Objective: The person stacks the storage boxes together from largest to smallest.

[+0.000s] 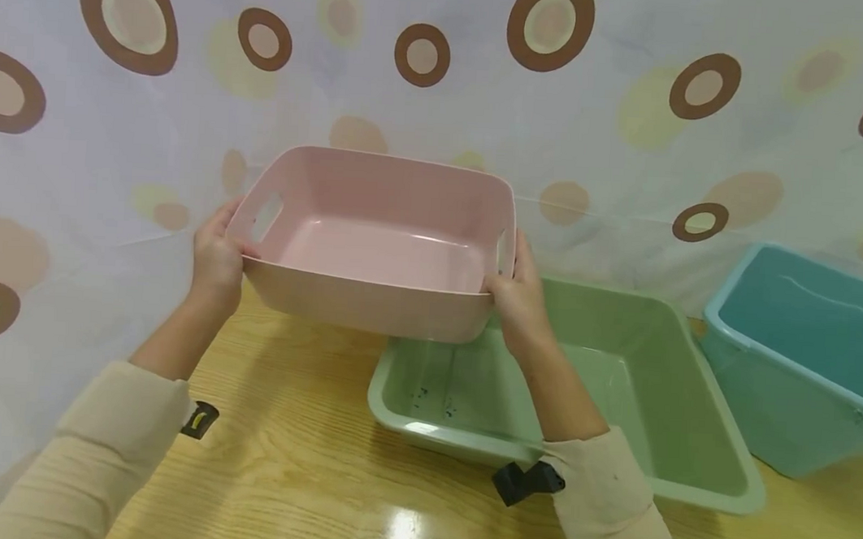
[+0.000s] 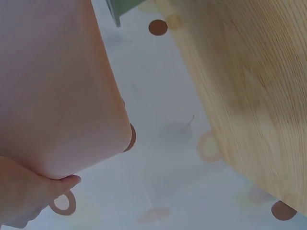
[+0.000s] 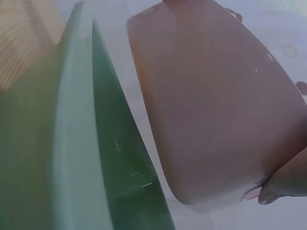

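A pink plastic basket (image 1: 381,251) with a cut-out handle slot at each end is held up above the table, its inside bare. My left hand (image 1: 217,257) grips its left end at the slot, and my right hand (image 1: 519,300) grips the right end the same way. In the left wrist view the fingers of the left hand (image 2: 33,194) lie against the basket's outer wall (image 2: 57,96). The right wrist view has the basket's underside (image 3: 216,96), with the right hand (image 3: 288,177) at its end slot.
Below and right of the basket, a green basin (image 1: 701,430) sits on the wooden table (image 1: 283,449), small dark specks on its floor. Farther right is a blue bin (image 1: 784,386). A white sheet with brown and yellow dots (image 1: 439,115) hangs behind.
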Tool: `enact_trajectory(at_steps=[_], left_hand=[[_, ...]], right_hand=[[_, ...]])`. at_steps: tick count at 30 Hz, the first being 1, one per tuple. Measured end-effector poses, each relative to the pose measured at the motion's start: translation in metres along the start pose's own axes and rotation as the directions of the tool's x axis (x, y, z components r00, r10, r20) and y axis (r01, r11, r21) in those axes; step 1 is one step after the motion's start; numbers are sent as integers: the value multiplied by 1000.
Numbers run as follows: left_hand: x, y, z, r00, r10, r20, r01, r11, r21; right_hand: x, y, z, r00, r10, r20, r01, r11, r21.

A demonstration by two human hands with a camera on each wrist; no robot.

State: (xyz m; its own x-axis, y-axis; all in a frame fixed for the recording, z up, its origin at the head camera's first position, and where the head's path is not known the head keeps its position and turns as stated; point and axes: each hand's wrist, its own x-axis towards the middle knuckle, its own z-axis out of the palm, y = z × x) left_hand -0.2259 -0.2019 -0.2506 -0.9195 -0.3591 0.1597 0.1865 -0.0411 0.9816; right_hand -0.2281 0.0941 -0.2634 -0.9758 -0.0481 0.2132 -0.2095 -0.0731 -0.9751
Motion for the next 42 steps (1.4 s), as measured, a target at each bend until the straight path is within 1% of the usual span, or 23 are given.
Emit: enact_trajectory(at_steps=[3,5,10,17,21,24,27,33,39,42], left_hand=[[-2,-2,3,1000,9,13,-9,999,50],[-3,-3,5,1000,14,11,-14,998,68],[-7,-5,14,999,39,18,-40,997,72],[-13,-5,24,993,48,105,-58,993,99],[-18,-6,29,990,63,124,-77,991,109],[-20,-7,34,987,89,131,-104,988,111],[-21,-7,40,983,102,153,-120,986,114],[-26,-8,51,980,66,188,-87,990,110],[-29,-12,62,971,81,224,-98,993,63],[-32,-13,66,969,70,238,-89,994,69]], right_hand=[[-1,-2,-5,1000,-23,17,23,1000,4],[-2,-3,-8,999,-29,26,29,1000,-5],[-6,-7,-19,999,-16,37,18,999,-41],[-11,-13,-35,999,9,42,-5,996,-89],[-14,-18,-44,999,34,35,-30,994,-106],[-16,-21,-51,998,50,47,-45,993,-107],[-18,-23,-58,996,61,65,-54,993,-101],[-23,-24,-73,993,96,66,-89,990,-108],[-29,-24,-87,992,103,72,-94,988,-122],[-31,-23,-93,993,95,75,-87,991,-103]])
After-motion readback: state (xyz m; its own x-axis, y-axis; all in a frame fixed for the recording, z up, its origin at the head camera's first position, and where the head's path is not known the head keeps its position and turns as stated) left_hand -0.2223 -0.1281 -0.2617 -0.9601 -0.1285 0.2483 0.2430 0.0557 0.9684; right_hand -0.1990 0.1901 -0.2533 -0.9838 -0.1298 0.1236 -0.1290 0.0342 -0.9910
